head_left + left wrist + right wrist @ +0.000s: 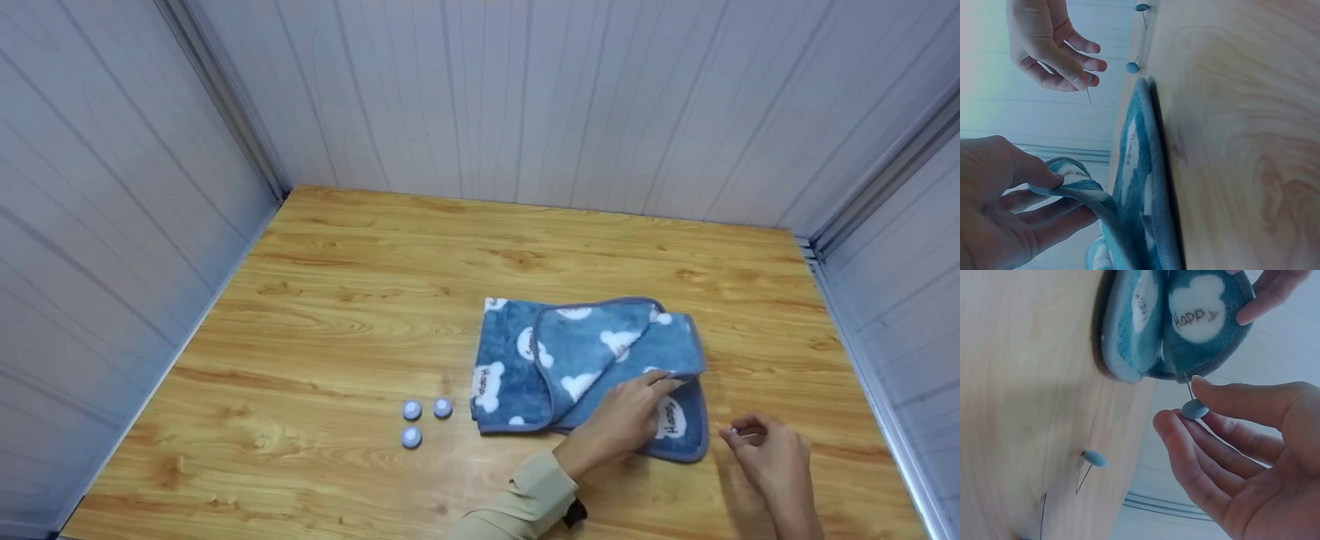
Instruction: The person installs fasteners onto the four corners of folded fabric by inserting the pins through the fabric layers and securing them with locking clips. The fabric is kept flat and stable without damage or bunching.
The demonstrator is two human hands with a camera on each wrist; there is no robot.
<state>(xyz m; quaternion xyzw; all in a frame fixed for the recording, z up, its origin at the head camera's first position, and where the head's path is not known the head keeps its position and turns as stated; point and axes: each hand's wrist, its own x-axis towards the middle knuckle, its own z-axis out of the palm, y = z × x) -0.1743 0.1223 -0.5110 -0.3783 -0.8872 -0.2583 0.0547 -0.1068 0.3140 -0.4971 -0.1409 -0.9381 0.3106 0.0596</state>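
A blue fleece blanket (510, 360) with white bone and "Happy" prints lies folded in layers on the wooden table. My left hand (619, 416) pinches the bound edge of its upper layer, thumb on top and fingers beneath, and holds it raised above the lower layer (1134, 152). To the right of the blanket, my right hand (776, 454) holds a pin (1194, 409) by its rounded blue head between thumb and fingers. The pin's thin needle points toward the blanket's edge, and in the right wrist view its tip overlaps that edge.
Two more blue-headed pins lie on the table; one pin (1095, 458) shows its needle clearly. Left of the blanket sit three small round pale-blue pieces, one piece (412, 409) at the upper left of the group. Panelled walls (480, 97) enclose the table's back and sides.
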